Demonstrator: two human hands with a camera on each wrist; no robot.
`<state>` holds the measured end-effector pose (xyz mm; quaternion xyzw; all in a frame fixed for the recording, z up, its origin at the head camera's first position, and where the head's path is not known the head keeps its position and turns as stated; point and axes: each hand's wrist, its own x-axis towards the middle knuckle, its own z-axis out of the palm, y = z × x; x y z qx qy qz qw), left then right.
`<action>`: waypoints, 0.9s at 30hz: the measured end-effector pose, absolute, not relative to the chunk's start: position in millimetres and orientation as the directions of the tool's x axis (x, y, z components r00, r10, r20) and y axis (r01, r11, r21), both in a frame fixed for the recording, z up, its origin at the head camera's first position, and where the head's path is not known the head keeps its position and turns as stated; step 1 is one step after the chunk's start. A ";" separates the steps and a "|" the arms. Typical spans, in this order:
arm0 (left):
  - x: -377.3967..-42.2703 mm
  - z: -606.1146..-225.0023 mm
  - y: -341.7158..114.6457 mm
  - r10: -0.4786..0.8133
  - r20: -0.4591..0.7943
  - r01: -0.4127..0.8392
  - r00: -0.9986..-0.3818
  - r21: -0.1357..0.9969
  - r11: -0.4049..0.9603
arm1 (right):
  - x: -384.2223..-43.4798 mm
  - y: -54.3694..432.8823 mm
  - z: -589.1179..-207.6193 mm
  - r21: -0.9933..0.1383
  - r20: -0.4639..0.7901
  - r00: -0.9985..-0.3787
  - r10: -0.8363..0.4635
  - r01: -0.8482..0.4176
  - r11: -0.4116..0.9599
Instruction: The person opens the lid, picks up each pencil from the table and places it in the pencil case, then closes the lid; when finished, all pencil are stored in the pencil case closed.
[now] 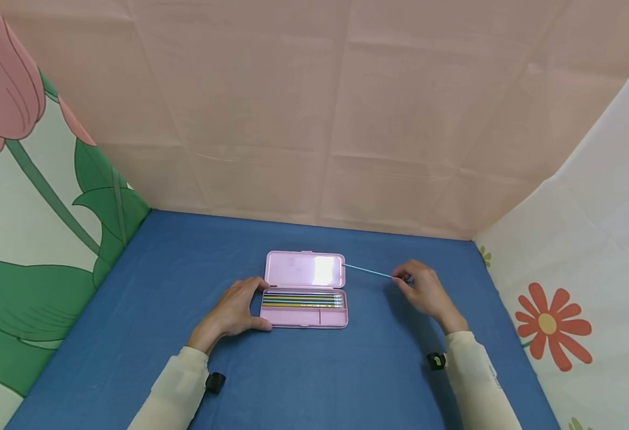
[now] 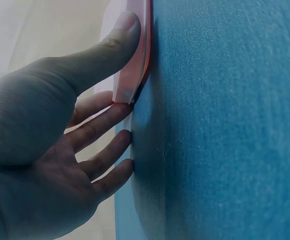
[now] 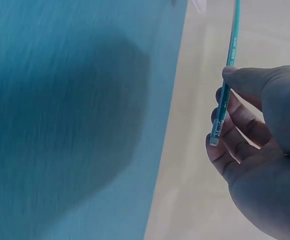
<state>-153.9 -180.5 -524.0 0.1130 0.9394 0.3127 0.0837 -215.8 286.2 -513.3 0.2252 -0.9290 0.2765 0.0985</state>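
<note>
A pink pencil case (image 1: 305, 318) lies with its lid (image 1: 293, 269) raised at the back. Several pencils (image 1: 298, 300), dark, yellow and pale, lie side by side in its rear compartment. My left hand (image 1: 235, 309) holds the case's left end, thumb at the front corner and fingers toward the rear one. In the left wrist view the thumb lies along the case's side (image 2: 135, 75). To the right of the case, my right hand (image 1: 421, 288) pinches a light blue pencil (image 3: 233, 42) near its eraser end. The pencil's far end reaches the lid's right edge in the head view.
The case stands on a blue cloth-covered table (image 1: 314, 382). A beige cloth wall (image 1: 314, 119) rises behind it. Printed flower panels stand at the left (image 1: 30, 227) and right (image 1: 604, 209). A small divider (image 1: 320, 316) splits the case's front compartment.
</note>
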 end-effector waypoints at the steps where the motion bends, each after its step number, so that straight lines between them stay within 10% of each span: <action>1: -154.0 -523.9 -180.5 0.265 -0.085 0.161 -0.961 0.606 0.779 | -215.3 283.0 -513.2 -0.468 0.306 -0.876 -0.373 -0.480 0.742; 27: -153.6 -524.9 -181.5 0.277 -0.074 0.175 -0.958 0.613 0.771 | -208.9 186.2 -529.5 -0.422 0.308 -0.766 -0.564 -0.641 0.641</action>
